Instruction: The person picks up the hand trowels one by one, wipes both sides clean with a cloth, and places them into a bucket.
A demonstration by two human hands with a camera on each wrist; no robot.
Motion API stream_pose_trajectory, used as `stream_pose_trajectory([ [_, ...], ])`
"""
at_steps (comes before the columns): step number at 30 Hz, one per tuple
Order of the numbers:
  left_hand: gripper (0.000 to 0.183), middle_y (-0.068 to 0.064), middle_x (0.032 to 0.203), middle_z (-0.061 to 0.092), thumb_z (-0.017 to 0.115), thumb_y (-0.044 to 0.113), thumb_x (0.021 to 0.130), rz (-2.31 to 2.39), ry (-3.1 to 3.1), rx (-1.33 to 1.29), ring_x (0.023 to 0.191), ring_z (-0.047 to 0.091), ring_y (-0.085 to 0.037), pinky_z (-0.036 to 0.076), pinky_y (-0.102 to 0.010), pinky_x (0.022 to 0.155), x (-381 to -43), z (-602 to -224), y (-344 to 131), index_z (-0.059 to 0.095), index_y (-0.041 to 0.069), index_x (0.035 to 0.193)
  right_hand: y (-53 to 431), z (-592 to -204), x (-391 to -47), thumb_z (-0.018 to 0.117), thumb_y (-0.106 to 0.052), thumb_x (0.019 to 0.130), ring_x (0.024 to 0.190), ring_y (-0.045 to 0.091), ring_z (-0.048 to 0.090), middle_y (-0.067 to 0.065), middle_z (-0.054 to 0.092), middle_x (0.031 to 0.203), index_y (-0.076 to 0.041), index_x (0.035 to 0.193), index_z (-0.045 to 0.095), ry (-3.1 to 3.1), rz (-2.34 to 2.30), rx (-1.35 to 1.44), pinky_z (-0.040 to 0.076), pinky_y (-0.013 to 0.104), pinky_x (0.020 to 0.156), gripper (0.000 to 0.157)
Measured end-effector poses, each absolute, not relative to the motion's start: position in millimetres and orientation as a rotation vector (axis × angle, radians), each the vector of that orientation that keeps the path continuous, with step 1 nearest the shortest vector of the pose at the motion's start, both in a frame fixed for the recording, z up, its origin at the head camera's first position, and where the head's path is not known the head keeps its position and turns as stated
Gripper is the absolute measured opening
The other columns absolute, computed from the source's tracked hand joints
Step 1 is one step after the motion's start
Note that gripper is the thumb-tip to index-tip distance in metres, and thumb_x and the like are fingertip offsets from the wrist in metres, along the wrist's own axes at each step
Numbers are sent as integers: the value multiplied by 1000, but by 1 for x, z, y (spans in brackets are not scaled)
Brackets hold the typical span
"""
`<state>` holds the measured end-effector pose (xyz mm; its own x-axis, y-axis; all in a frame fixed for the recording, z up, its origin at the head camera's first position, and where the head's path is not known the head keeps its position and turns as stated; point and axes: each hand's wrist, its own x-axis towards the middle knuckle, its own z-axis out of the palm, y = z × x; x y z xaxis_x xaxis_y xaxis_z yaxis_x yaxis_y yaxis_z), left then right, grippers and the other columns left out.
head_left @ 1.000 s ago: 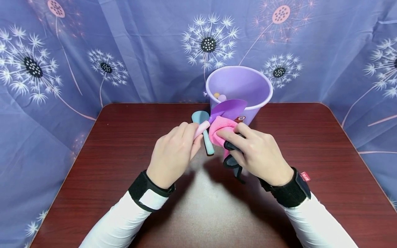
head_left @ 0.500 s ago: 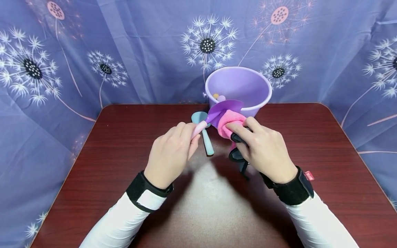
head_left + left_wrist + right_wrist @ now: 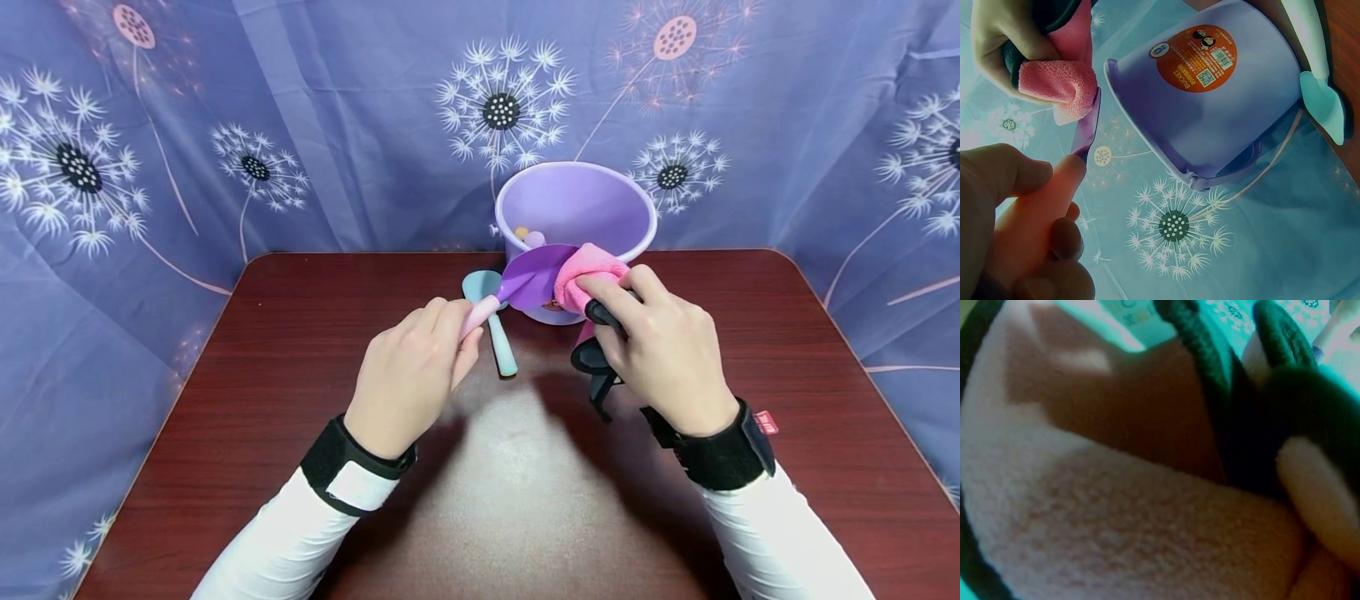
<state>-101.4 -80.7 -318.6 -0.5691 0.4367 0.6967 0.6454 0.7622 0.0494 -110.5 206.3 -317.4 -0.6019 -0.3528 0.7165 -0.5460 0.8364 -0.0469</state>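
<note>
My left hand [image 3: 408, 367] grips the pink handle of a toy shovel [image 3: 532, 275], whose purple blade points right, in front of the bucket. In my right hand [image 3: 663, 350] is a bunched pink cloth [image 3: 588, 273] with dark edging. That cloth touches the blade near its tip, and part of it hangs below my fingers. Seen from the left wrist, the blade [image 3: 1087, 128] is nearly edge-on and the cloth [image 3: 1063, 87] lies against its end. Fuzzy cloth [image 3: 1116, 512] fills most of the right wrist view, hiding the shovel's blade there.
A lilac bucket [image 3: 592, 204] stands at the back of the brown table [image 3: 315, 350], with small round-ended items inside at its left. A teal toy shovel [image 3: 502, 343] lies on the table behind the raised one. A blue dandelion-print curtain [image 3: 360, 125] hangs behind.
My right hand has moved right and slightly up with the cloth, from the blade's handle end toward its tip. My left hand has shifted slightly left, and the shovel's blade has tilted a little.
</note>
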Motion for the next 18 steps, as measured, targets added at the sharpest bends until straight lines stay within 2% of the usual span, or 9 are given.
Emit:
stream_pose_trajectory([
  [5,16,-6,78,52,66,17,103,-395,-2265,-812,60,49,-22,43,-36,46,-101,-318,-80,62,2,103,207,-316,-111,57,-13,96,45,24,38,10,52,89,-20,127,74,-2259,336,594,34,42,40,36],
  [12,14,-5,75,48,69,14,100,-390,-2237,-821,57,44,-19,37,-32,44,-102,-322,-78,63,1,103,206,-318,-112,61,-17,99,44,26,38,12,53,87,-20,124,76,-2196,368,560,33,45,38,29],
  [18,14,-5,76,48,66,15,101,-392,-2255,-819,58,44,-19,38,-32,44,-101,-323,-76,62,2,101,205,-317,-111,59,-15,99,45,23,37,10,53,88,-19,125,74,-2223,341,599,32,41,39,31],
])
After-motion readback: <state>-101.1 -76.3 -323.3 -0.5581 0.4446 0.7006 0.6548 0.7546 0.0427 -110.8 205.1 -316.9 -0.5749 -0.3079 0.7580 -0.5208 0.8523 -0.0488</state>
